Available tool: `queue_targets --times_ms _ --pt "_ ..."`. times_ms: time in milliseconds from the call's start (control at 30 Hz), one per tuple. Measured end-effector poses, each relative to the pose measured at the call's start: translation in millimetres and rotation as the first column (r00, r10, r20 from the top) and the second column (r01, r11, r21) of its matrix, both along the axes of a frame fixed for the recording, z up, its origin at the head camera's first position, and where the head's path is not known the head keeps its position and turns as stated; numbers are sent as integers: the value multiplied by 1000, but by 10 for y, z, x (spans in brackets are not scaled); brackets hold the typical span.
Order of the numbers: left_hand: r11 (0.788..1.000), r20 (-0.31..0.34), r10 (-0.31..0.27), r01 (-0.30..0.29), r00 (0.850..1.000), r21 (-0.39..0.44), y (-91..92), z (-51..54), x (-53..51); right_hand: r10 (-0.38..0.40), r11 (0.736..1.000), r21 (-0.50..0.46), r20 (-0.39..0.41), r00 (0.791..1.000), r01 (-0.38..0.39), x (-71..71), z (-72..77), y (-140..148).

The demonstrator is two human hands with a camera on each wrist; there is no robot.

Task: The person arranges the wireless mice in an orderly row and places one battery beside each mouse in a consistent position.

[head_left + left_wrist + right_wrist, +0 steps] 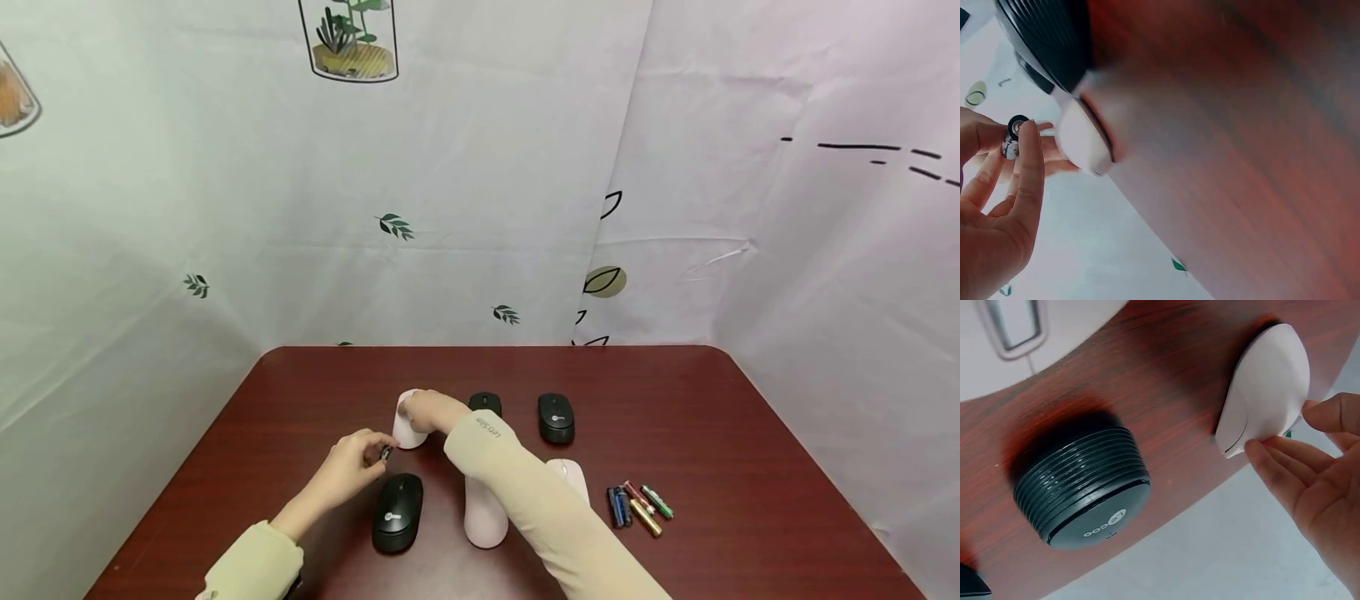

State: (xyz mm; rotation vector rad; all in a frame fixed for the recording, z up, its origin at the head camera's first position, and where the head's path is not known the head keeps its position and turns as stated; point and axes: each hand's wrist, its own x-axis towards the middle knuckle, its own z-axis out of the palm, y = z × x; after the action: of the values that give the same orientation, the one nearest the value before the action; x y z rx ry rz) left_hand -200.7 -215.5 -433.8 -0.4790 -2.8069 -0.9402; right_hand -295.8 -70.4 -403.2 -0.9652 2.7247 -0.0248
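At the table's back left, my right hand (433,412) holds a white mouse (406,432). The right wrist view shows the thumb and fingers of that hand (1316,472) at the edges of the white mouse (1275,381). Just in front and to the left, my left hand (347,468) pinches a small dark battery (386,452) between thumb and fingers. In the left wrist view the battery (1011,142) has its round end showing above the left hand (1007,219), near the white mouse (1082,139).
A black mouse (397,512) lies near my left hand. Two more black mice (485,402) (556,418) are farther back. Under and beside the right sleeve are two white mice (486,518) (570,475). Several coloured batteries (637,507) lie at the right on the brown table (720,433).
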Motion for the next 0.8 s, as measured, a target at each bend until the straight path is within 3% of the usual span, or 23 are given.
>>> queue_targets --times_ms 200,333,500,667,800 --pt "988 70 142 -146 987 57 -56 -26 -262 -18 1000 3 32 999 18 -14 -11 -13" --pt "974 69 209 -214 976 76 -70 -65 -401 -4 1000 -4 15 1000 4 -19 -29 -17" --pt "958 57 277 -280 959 56 -69 -96 -529 -2 1000 -15 15 1000 2 -17 -32 -40" --pt "933 100 345 -352 933 72 -36 -109 -668 -5 1000 -5 6 1000 5 4 -33 -52" --pt "923 139 367 -379 920 69 9 -128 -769 -13 1000 9 -15 1000 13 18 -33 -38"
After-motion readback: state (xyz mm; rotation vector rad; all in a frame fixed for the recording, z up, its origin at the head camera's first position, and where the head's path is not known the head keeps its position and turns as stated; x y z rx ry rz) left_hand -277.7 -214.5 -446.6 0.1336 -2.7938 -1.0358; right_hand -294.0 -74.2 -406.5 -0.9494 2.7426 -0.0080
